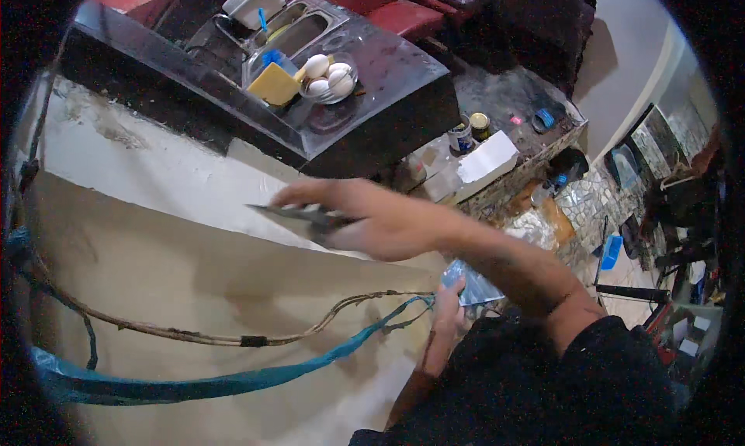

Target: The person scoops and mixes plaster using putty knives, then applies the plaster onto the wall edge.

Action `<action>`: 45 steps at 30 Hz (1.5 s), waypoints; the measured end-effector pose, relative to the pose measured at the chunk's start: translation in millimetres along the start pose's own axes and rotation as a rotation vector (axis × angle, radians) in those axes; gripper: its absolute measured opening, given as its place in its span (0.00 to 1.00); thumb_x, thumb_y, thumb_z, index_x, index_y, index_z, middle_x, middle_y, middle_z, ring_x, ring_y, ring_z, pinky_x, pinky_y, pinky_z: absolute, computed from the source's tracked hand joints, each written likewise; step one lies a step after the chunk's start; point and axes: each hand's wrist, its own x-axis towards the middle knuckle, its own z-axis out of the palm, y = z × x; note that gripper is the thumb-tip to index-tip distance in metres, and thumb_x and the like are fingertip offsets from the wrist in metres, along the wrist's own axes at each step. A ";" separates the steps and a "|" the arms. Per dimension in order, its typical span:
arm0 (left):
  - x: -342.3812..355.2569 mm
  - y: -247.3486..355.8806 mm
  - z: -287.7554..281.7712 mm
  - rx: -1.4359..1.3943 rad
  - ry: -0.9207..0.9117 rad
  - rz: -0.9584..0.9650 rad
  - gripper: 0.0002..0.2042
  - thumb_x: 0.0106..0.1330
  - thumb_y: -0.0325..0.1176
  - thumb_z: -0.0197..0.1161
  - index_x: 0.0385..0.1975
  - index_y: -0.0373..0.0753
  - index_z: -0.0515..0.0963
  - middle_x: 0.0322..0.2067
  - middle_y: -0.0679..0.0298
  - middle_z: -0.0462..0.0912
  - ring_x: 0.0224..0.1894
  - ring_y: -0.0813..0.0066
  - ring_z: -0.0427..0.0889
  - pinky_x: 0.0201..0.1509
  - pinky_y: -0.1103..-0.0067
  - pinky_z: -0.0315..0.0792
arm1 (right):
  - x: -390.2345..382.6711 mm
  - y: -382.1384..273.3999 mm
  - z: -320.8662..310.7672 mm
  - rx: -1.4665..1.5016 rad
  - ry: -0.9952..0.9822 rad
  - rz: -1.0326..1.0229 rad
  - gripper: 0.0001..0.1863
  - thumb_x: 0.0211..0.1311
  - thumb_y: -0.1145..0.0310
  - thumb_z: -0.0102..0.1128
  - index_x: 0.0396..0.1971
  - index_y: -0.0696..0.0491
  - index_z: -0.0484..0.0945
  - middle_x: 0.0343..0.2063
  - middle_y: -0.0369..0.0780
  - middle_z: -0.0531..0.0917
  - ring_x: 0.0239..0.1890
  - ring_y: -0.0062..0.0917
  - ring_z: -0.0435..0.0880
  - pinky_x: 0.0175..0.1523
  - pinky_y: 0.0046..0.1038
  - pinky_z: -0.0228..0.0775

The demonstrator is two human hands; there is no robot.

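My right hand reaches across to the left, fingers closed around a flat grey metal putty knife. The blade's tip points left, over or against the whitish smeared band of wall just under the dark counter. Lower down, near my body, my left hand grips a flat, pale blue sheet-like piece. Its exact kind is hard to make out. Beside that hand, blue-wrapped wiring and brown cables run left along the beige wall.
On the dark counter are a steel sink, a bowl of eggs and a yellow plastic container. Tins and a white box stand on a lower ledge. Red cushioned seats lie behind.
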 end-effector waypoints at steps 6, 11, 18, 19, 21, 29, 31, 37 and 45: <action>-2.0 95.8 -3.2 -0.686 0.193 -0.281 0.18 0.54 0.24 0.58 0.46 0.34 0.63 0.39 0.61 0.73 0.37 0.71 0.75 0.41 0.75 0.73 | -121.8 -52.3 -88.9 0.355 0.405 0.324 0.37 0.33 0.80 0.53 0.53 0.57 0.61 0.49 0.41 0.70 0.51 0.27 0.69 0.57 0.28 0.58; 20.8 117.6 -5.3 -0.684 0.240 0.060 0.20 0.54 0.23 0.57 0.47 0.33 0.63 0.41 0.59 0.72 0.40 0.71 0.74 0.43 0.76 0.71 | -176.5 -28.4 -74.2 0.000 0.623 0.530 0.41 0.24 0.75 0.54 0.52 0.54 0.61 0.50 0.38 0.65 0.55 0.27 0.62 0.60 0.28 0.53; 36.1 157.0 21.5 -0.770 0.253 0.045 0.18 0.56 0.20 0.53 0.48 0.33 0.64 0.41 0.60 0.73 0.42 0.70 0.73 0.48 0.75 0.68 | -196.8 28.7 -55.6 -0.399 0.185 0.323 0.34 0.33 0.81 0.50 0.51 0.53 0.62 0.46 0.42 0.62 0.54 0.33 0.62 0.59 0.31 0.52; 36.4 157.9 17.6 -0.812 0.223 0.042 0.18 0.56 0.20 0.53 0.47 0.33 0.65 0.41 0.60 0.73 0.42 0.70 0.73 0.48 0.75 0.68 | -200.8 39.4 -61.4 -0.435 0.155 0.351 0.33 0.34 0.80 0.51 0.51 0.52 0.63 0.46 0.43 0.62 0.53 0.33 0.63 0.58 0.31 0.53; 37.7 151.8 16.9 -0.859 0.237 0.014 0.17 0.56 0.21 0.54 0.47 0.33 0.65 0.40 0.60 0.74 0.41 0.71 0.74 0.47 0.75 0.68 | -207.6 46.5 -80.5 -0.474 0.125 0.380 0.32 0.36 0.79 0.51 0.50 0.52 0.64 0.46 0.44 0.63 0.53 0.34 0.63 0.58 0.31 0.54; 38.7 144.9 22.1 -0.567 0.490 0.249 0.17 0.57 0.21 0.55 0.47 0.32 0.65 0.41 0.62 0.73 0.42 0.74 0.72 0.50 0.78 0.65 | -176.6 6.7 -70.4 -0.748 0.003 0.424 0.36 0.32 0.89 0.46 0.49 0.46 0.67 0.47 0.43 0.65 0.51 0.38 0.65 0.54 0.33 0.60; 38.3 146.9 23.0 -0.490 0.505 0.294 0.17 0.57 0.20 0.53 0.48 0.32 0.66 0.42 0.62 0.72 0.43 0.76 0.70 0.50 0.79 0.64 | -170.1 9.1 -58.1 -1.124 -0.200 0.299 0.34 0.35 0.86 0.47 0.50 0.45 0.67 0.46 0.44 0.66 0.51 0.40 0.65 0.55 0.34 0.59; 44.4 113.6 -5.6 -0.424 0.539 0.150 0.16 0.56 0.19 0.53 0.46 0.33 0.66 0.39 0.62 0.73 0.40 0.75 0.72 0.46 0.80 0.66 | -164.8 2.2 -72.7 -0.425 -0.497 0.493 0.34 0.35 0.86 0.43 0.51 0.50 0.66 0.44 0.43 0.70 0.50 0.36 0.67 0.55 0.33 0.58; 36.7 61.8 -16.1 -0.798 0.382 -0.225 0.12 0.55 0.21 0.55 0.40 0.33 0.69 0.34 0.63 0.75 0.33 0.73 0.75 0.39 0.76 0.72 | 21.5 15.7 -42.6 0.237 0.183 0.211 0.34 0.33 0.79 0.45 0.52 0.53 0.64 0.44 0.40 0.71 0.45 0.22 0.69 0.51 0.21 0.60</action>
